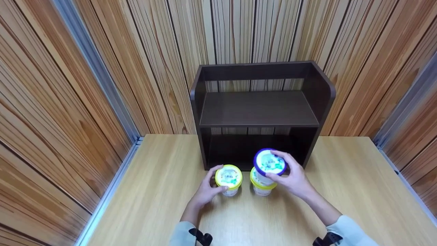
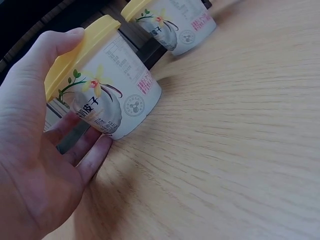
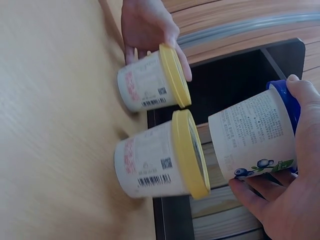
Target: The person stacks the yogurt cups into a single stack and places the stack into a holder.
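Note:
My left hand (image 1: 208, 189) curls thumb and fingers round a yellow-lidded yogurt cup (image 1: 229, 181), which stands upright on the table. To its right is a second yellow-lidded yogurt cup (image 3: 157, 157), also upright on the wood. In my right hand (image 1: 295, 176), a blue-lidded yogurt cup (image 1: 269, 164) with blueberries printed on its side (image 3: 255, 132) is gripped by the lid and wall. It is held in the air over the second yellow-lidded cup, with a small gap between them in the right wrist view. In the head view it hides part of that cup's lid.
A dark brown two-tier shelf (image 1: 259, 107) stands just behind the cups, its lower compartment facing them. Wood-patterned panels (image 1: 164, 68) rise at the back and both sides. Metal rails (image 1: 112, 184) run along the table's left and right edges.

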The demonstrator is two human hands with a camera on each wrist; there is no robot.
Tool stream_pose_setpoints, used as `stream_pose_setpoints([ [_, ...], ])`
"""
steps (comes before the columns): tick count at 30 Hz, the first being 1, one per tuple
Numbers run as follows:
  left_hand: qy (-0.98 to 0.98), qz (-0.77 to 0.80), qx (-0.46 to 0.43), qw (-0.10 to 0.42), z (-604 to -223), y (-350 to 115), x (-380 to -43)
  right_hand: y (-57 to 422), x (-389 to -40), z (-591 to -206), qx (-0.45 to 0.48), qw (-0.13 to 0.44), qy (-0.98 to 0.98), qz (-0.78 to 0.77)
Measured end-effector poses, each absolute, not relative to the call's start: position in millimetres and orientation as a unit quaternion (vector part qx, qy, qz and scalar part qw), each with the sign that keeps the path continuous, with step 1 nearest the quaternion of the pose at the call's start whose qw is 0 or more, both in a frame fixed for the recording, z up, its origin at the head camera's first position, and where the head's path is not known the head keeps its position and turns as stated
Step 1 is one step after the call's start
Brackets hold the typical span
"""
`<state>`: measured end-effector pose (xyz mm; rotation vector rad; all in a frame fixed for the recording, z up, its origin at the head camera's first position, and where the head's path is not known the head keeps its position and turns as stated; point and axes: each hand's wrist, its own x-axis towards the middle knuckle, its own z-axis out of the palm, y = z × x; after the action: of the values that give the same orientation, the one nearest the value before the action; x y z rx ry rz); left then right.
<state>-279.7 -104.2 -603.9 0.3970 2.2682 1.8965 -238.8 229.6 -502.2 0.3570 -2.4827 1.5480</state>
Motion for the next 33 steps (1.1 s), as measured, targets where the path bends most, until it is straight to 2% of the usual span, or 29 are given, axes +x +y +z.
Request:
stream_pose_setpoints([
  [20, 0.75, 0.643, 0.135, 0.079, -603.6, -102.7, -279.0, 189.9, -250.4, -507.7, 0.153, 0.092, -0.828, 0.531],
  [33, 0.753, 0.64, 0.133, 0.078, -602.9, -103.9, -278.7, 170.4, -266.7, -497.4, 0.163, 0.087, -0.82, 0.542],
])
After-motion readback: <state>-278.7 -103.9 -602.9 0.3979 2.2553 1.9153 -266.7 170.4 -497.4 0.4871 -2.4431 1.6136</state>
